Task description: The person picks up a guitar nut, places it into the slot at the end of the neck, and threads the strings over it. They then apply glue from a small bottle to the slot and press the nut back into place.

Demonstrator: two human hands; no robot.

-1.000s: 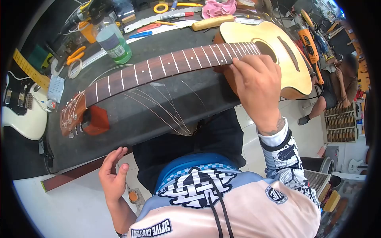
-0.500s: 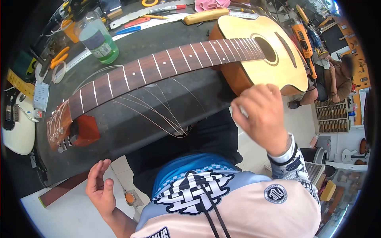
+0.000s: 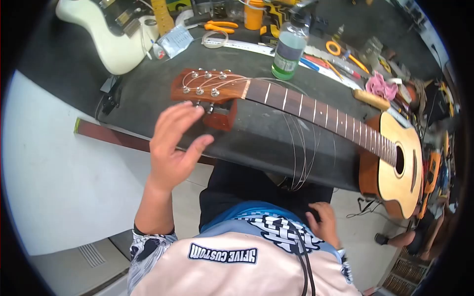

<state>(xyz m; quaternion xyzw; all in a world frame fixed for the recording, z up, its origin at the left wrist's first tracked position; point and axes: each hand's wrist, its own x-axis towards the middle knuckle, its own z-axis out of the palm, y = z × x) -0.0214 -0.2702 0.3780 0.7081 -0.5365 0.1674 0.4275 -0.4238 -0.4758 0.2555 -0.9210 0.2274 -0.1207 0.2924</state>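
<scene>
lying across the bench from left to right: an acoustic guitar (image 3: 340,123) with a pale wooden body (image 3: 400,185) at the right, a dark brown fingerboard crossed by bright frets, and a reddish-brown headstock (image 3: 210,85) with silver tuners at the left. propped beneath the headstock, a reddish-brown wooden block (image 3: 219,117). trailing over the near edge below the neck, thin loose metal strings (image 3: 303,163).

just beside the near-side tuners, left hand (image 3: 177,143) raised, thumb and fingers spread wide; cannot tell about any touch. low by the lap, right hand (image 3: 323,222), partly hidden; cannot tell if closed or holding.

all around, a matt black benchtop (image 3: 148,93). on its far side, a clear spray bottle of green liquid (image 3: 284,64), a long steel ruler (image 3: 247,46), orange-handled pliers (image 3: 222,27) and, farther right, a crumpled pink cloth (image 3: 381,87). at far left, a white electric guitar body (image 3: 113,49).

below the near left edge, a long dark red-brown bar (image 3: 111,134) beside a broad white surface (image 3: 64,172). farther down, pale floor (image 3: 192,197). at the right edge of the room, the bent leg of another person (image 3: 405,239), near a wooden rack (image 3: 405,271).
</scene>
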